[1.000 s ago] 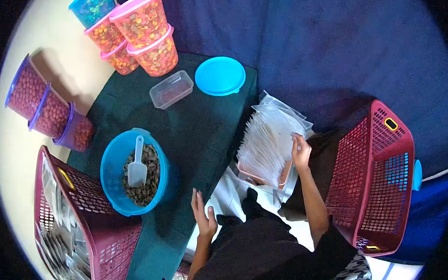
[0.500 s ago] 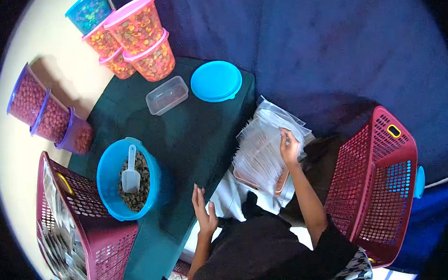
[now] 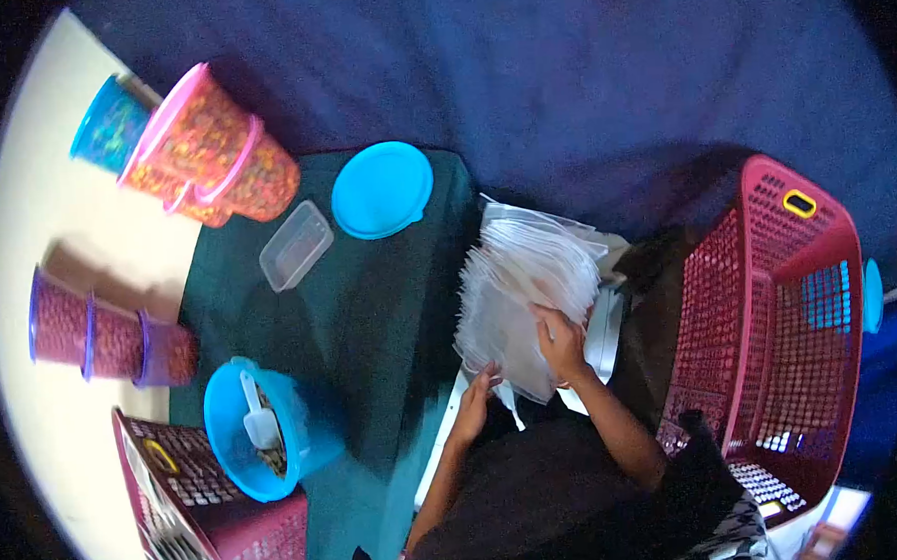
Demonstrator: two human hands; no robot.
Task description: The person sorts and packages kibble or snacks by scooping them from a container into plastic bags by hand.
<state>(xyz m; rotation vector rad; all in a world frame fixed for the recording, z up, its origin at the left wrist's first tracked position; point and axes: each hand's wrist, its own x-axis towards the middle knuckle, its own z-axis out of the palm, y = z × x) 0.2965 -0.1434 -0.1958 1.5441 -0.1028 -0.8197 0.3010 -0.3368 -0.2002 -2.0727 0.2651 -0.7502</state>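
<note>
A thick fanned stack of clear plastic bags [image 3: 542,251] lies in front of me, between the green-covered table and the right basket. The front bag [image 3: 511,342] of the stack spans the space between both hands. My right hand [image 3: 564,347] is closed on this bag's right side, thumb and fingers bent together. At its lower left edge, my left hand [image 3: 474,407] has its fingertips pinched on the plastic. A blue tub [image 3: 310,441] left of my hands holds dark brown pieces, with a white scoop [image 3: 260,425] resting inside.
On the green cloth [image 3: 370,313] are a blue lid [image 3: 382,190] and a clear rectangular container [image 3: 297,247]. Tubs with pink lids [image 3: 197,131] and purple-rimmed tubs [image 3: 116,343] stand left. Maroon baskets flank me: one right [image 3: 716,338], one lower left [image 3: 260,543].
Both hands have come together at the lower part of the stack; the left moved right and up, the right moved down onto a bag. The view has turned, shifting the tubs downward.
</note>
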